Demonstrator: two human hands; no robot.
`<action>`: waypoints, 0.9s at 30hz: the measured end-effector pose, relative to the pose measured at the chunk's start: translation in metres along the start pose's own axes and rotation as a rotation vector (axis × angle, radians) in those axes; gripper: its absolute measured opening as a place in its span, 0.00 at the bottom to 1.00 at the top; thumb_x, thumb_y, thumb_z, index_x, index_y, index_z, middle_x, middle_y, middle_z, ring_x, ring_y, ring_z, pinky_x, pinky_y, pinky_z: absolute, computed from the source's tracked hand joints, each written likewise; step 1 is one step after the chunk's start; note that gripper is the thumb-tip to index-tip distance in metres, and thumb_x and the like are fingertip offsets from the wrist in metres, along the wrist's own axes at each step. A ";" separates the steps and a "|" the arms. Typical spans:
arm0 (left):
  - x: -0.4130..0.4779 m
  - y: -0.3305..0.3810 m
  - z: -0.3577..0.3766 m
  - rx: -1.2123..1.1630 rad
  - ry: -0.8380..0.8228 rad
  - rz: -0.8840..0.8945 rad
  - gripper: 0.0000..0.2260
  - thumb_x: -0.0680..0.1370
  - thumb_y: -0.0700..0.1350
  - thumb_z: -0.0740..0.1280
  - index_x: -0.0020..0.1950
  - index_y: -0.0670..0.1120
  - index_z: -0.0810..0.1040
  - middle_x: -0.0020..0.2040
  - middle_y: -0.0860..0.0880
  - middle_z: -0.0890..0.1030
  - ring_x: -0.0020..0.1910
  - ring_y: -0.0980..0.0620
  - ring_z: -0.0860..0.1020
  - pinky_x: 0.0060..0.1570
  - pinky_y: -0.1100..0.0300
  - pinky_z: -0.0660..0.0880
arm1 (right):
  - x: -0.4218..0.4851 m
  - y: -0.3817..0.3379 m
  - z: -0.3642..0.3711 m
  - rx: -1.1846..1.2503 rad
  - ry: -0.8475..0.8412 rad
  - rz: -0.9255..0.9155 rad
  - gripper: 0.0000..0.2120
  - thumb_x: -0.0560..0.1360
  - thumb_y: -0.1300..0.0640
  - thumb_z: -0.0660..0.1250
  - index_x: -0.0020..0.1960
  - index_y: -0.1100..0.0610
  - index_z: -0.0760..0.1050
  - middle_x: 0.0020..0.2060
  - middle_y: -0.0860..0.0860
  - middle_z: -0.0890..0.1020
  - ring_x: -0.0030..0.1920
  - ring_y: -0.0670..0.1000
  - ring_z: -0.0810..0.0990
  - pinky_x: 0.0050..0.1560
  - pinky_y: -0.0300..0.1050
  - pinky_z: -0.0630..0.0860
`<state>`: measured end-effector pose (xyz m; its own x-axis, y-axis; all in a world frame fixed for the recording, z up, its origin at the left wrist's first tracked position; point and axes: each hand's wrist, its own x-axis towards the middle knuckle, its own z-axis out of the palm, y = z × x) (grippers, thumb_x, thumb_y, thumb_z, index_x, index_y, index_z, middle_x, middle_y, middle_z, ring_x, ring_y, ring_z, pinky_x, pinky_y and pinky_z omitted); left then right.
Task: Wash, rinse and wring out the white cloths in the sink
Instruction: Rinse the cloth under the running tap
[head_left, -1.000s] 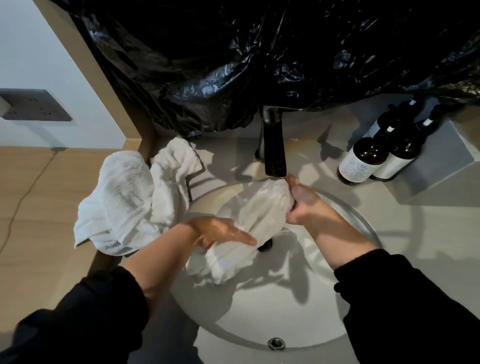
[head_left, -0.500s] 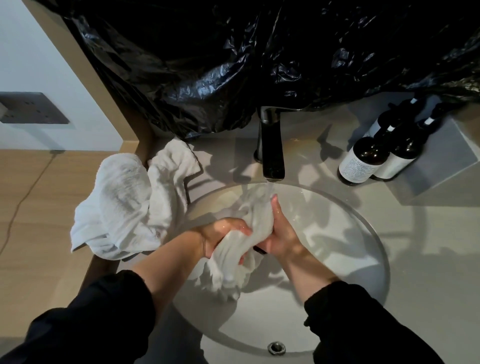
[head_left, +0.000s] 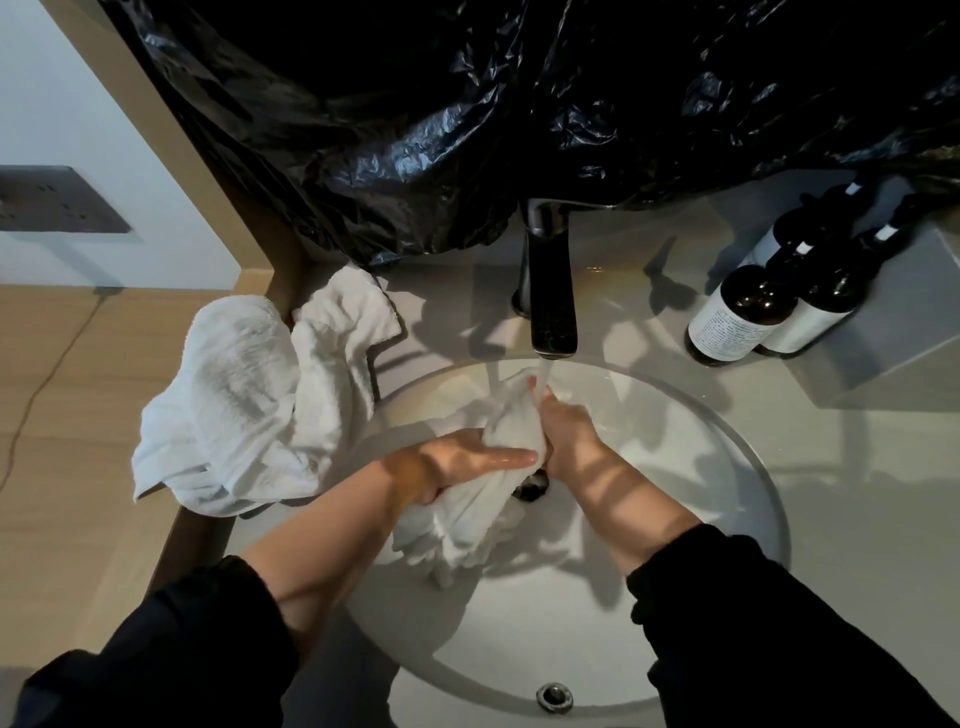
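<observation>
A wet white cloth (head_left: 467, 514) hangs bunched over the round white sink (head_left: 675, 467). My left hand (head_left: 467, 460) presses flat against its left side, and my right hand (head_left: 569, 436) grips its upper part from the right. The cloth's top end sits under the water running from the dark tap (head_left: 550, 312). Its lower end droops into the basin, partly hiding the drain (head_left: 532, 486). More white cloths (head_left: 249, 400) lie heaped on the counter's left edge.
Dark pump bottles (head_left: 748, 312) with white labels stand at the back right of the grey counter (head_left: 857, 519). Black plastic sheeting (head_left: 467, 114) hangs over the wall behind the tap. An overflow hole (head_left: 554, 696) sits at the basin's near rim. Wooden floor lies to the left.
My right hand left the cloth's top by the spout and came together with my left around the bunched cloth, which has since been lifted back under the running water.
</observation>
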<state>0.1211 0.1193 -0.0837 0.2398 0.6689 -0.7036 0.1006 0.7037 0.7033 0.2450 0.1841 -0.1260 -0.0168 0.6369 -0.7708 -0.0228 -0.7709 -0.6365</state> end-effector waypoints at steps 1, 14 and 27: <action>0.001 -0.002 0.000 0.020 0.022 0.043 0.22 0.73 0.55 0.72 0.63 0.45 0.78 0.56 0.47 0.82 0.57 0.46 0.80 0.60 0.53 0.75 | -0.001 0.001 -0.007 0.025 -0.023 -0.048 0.22 0.77 0.42 0.63 0.55 0.61 0.78 0.43 0.55 0.82 0.45 0.57 0.82 0.49 0.52 0.80; 0.009 -0.010 -0.010 -0.167 0.090 0.105 0.40 0.59 0.67 0.76 0.65 0.45 0.77 0.62 0.44 0.80 0.65 0.42 0.74 0.70 0.45 0.64 | -0.021 0.011 -0.052 0.367 -0.516 -0.073 0.18 0.82 0.56 0.54 0.63 0.66 0.74 0.57 0.61 0.81 0.59 0.57 0.80 0.55 0.47 0.78; 0.003 0.000 0.000 0.115 0.068 0.181 0.21 0.74 0.62 0.66 0.52 0.45 0.81 0.51 0.44 0.83 0.54 0.45 0.80 0.62 0.50 0.72 | -0.032 -0.005 -0.044 0.035 -0.142 -0.255 0.14 0.79 0.57 0.64 0.53 0.69 0.78 0.46 0.64 0.83 0.46 0.62 0.83 0.51 0.55 0.80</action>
<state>0.1215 0.1211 -0.0857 0.1982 0.7994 -0.5671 0.1724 0.5411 0.8231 0.2895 0.1676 -0.0998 -0.1455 0.8064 -0.5731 -0.0789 -0.5869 -0.8058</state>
